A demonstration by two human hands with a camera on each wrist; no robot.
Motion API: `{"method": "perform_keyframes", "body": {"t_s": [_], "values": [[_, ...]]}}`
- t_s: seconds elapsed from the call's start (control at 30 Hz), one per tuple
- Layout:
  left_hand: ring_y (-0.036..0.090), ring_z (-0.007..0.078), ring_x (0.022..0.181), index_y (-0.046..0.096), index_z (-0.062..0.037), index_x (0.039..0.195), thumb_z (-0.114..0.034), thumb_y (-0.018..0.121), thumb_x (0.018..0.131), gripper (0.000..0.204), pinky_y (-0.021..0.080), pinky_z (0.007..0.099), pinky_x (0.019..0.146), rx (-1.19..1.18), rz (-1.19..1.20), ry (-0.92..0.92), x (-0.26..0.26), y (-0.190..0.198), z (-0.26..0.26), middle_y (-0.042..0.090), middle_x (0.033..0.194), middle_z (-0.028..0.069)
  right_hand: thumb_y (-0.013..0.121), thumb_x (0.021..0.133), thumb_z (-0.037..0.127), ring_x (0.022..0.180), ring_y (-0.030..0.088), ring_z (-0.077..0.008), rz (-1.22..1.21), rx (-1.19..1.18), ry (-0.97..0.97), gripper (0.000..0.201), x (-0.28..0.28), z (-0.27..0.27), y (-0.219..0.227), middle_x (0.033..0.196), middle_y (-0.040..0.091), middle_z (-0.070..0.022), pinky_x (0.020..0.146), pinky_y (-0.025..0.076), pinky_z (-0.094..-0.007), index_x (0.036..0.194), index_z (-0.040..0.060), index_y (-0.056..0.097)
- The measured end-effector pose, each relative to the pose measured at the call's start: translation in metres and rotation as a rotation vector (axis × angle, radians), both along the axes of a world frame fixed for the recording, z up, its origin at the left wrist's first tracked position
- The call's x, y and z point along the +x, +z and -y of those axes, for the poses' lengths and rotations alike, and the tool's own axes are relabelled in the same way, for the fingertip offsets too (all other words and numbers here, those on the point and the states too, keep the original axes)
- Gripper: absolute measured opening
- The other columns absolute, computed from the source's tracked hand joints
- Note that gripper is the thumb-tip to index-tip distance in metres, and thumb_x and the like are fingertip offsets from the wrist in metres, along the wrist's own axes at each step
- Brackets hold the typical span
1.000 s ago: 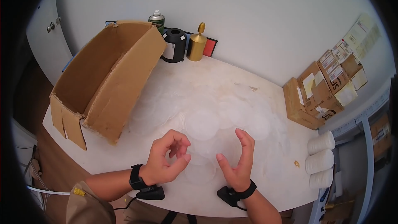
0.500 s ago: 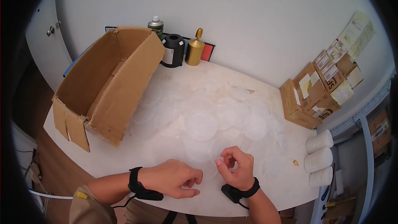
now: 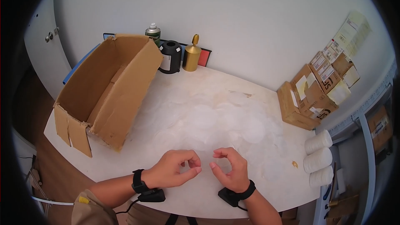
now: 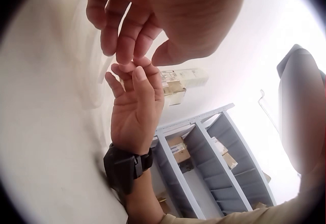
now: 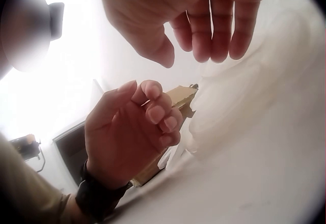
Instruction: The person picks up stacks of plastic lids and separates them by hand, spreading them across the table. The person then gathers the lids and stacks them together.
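Note:
Both my hands hover over the near part of the white table [image 3: 137,175], palms facing each other, with nothing held. My left hand [image 3: 173,168] has its fingers bent loosely and the thumb pointing right. Across a small gap, my right hand [image 3: 232,171] mirrors it, fingers softly curved. In the left wrist view the right hand [image 4: 135,109] shows a bare palm; in the right wrist view the left hand [image 5: 127,132] is likewise bare. Just beyond the hands spreads a pile of thin, translucent white round pieces [image 3: 208,118], overlapping one another.
A cardboard box [image 3: 129,100], open on top, stands at the table's left. Behind it are a spray can [image 3: 153,33], a black container [image 3: 171,56] and a gold canister [image 3: 192,56]. Parcel boxes [image 3: 304,104] and three white rolls [image 3: 318,160] line the right side.
Both hands were farther apart and more spread, then curled and drew toward the near edge. Since then the left hand has turned and its fingers have loosened. The head view has tilted slightly up.

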State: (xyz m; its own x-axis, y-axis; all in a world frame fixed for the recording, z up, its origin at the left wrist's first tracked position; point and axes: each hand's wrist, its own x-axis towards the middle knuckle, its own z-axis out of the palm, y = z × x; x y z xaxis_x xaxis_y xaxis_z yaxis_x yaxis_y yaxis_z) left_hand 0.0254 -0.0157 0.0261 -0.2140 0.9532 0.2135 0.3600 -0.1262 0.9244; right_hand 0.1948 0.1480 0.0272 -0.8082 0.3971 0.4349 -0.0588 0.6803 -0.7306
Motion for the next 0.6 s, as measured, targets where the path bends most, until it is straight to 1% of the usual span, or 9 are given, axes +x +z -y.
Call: {"method": "perform_keyframes", "body": {"t_s": [0.03, 0.07, 0.13, 0.23, 0.27, 0.37, 0.43, 0.57, 0.6], "values": [[0.064, 0.0133, 0.078, 0.065, -0.0063, 0.095, -0.016, 0.070, 0.091, 0.012, 0.045, 0.0264, 0.061, 0.022, 0.039, 0.023, 0.000, -0.001, 0.001, 0.068, 0.083, 0.0029, 0.075, 0.081, 0.002, 0.087, 0.067, -0.0276, -0.020, 0.021, 0.013, 0.034, 0.001, 0.001, 0.000, 0.099, 0.068, -0.0150, 0.078, 0.055, -0.0357, 0.113, -0.0005, 0.063], [0.064, 0.0133, 0.078, 0.065, -0.0063, 0.095, -0.016, 0.070, 0.091, 0.012, 0.045, 0.0264, 0.061, 0.020, 0.036, 0.015, 0.000, -0.002, 0.000, 0.068, 0.083, 0.0029, 0.075, 0.081, 0.002, 0.087, 0.067, -0.0276, -0.023, 0.020, 0.005, 0.034, 0.001, 0.001, 0.002, 0.099, 0.068, -0.0150, 0.078, 0.055, -0.0357, 0.113, -0.0005, 0.063], [0.061, 0.0088, 0.076, 0.065, -0.0051, 0.094, -0.013, 0.069, 0.090, 0.009, 0.041, 0.0233, 0.060, 0.039, 0.132, 0.063, 0.000, -0.007, -0.001, 0.067, 0.082, -0.0001, 0.075, 0.081, 0.002, 0.089, 0.067, -0.0289, -0.045, 0.067, -0.005, 0.036, 0.001, 0.002, 0.006, 0.101, 0.068, -0.0151, 0.080, 0.054, -0.0358, 0.114, -0.0009, 0.062], [0.059, 0.0071, 0.075, 0.065, -0.0031, 0.093, -0.003, 0.065, 0.090, 0.003, 0.046, 0.0233, 0.067, -0.011, 0.206, 0.114, -0.002, -0.012, -0.002, 0.066, 0.083, -0.0006, 0.075, 0.081, 0.002, 0.090, 0.067, -0.0292, -0.080, 0.072, -0.014, 0.038, 0.001, 0.001, 0.004, 0.102, 0.068, -0.0151, 0.081, 0.054, -0.0356, 0.116, -0.0010, 0.062], [0.059, 0.0071, 0.075, 0.065, -0.0031, 0.093, -0.003, 0.065, 0.090, 0.003, 0.046, 0.0233, 0.067, -0.008, 0.203, 0.111, -0.003, -0.013, -0.002, 0.066, 0.083, -0.0006, 0.075, 0.081, 0.002, 0.090, 0.067, -0.0292, -0.083, 0.075, -0.017, 0.038, 0.001, 0.000, 0.004, 0.102, 0.068, -0.0151, 0.081, 0.054, -0.0356, 0.116, -0.0010, 0.062], [0.059, 0.0071, 0.071, 0.063, -0.0015, 0.091, 0.001, 0.060, 0.089, 0.004, 0.047, 0.0223, 0.066, -0.002, 0.237, 0.144, -0.005, -0.018, -0.001, 0.066, 0.080, 0.0006, 0.075, 0.081, 0.002, 0.091, 0.067, -0.0280, -0.096, 0.079, -0.039, 0.039, 0.003, -0.002, 0.004, 0.102, 0.067, -0.0149, 0.081, 0.054, -0.0345, 0.118, -0.0011, 0.061], [0.060, 0.0079, 0.067, 0.061, -0.0008, 0.091, 0.002, 0.058, 0.089, 0.005, 0.048, 0.0237, 0.065, 0.027, 0.335, 0.144, -0.005, -0.019, -0.001, 0.065, 0.077, 0.0016, 0.075, 0.083, 0.003, 0.093, 0.067, -0.0251, -0.112, 0.016, -0.079, 0.038, 0.006, -0.006, 0.004, 0.102, 0.068, -0.0137, 0.082, 0.054, -0.0332, 0.118, -0.0012, 0.061], [0.061, 0.0089, 0.067, 0.060, -0.0006, 0.090, 0.002, 0.058, 0.089, 0.004, 0.049, 0.0244, 0.064, 0.037, 0.296, 0.102, -0.002, -0.019, 0.000, 0.064, 0.076, 0.0025, 0.073, 0.085, 0.002, 0.098, 0.067, -0.0218, -0.165, -0.086, -0.178, 0.038, 0.035, -0.019, 0.015, 0.106, 0.067, -0.0124, 0.085, 0.054, -0.0333, 0.121, -0.0008, 0.060], [0.057, 0.0061, 0.064, 0.062, -0.0011, 0.089, 0.001, 0.061, 0.088, 0.002, 0.045, 0.0230, 0.060, 0.069, 0.289, 0.108, 0.000, -0.021, 0.000, 0.063, 0.073, 0.0006, 0.072, 0.085, 0.002, 0.102, 0.065, -0.0211, -0.213, -0.103, -0.216, 0.040, 0.049, -0.021, 0.021, 0.111, 0.065, -0.0119, 0.087, 0.054, -0.0337, 0.123, -0.0006, 0.058]]}}
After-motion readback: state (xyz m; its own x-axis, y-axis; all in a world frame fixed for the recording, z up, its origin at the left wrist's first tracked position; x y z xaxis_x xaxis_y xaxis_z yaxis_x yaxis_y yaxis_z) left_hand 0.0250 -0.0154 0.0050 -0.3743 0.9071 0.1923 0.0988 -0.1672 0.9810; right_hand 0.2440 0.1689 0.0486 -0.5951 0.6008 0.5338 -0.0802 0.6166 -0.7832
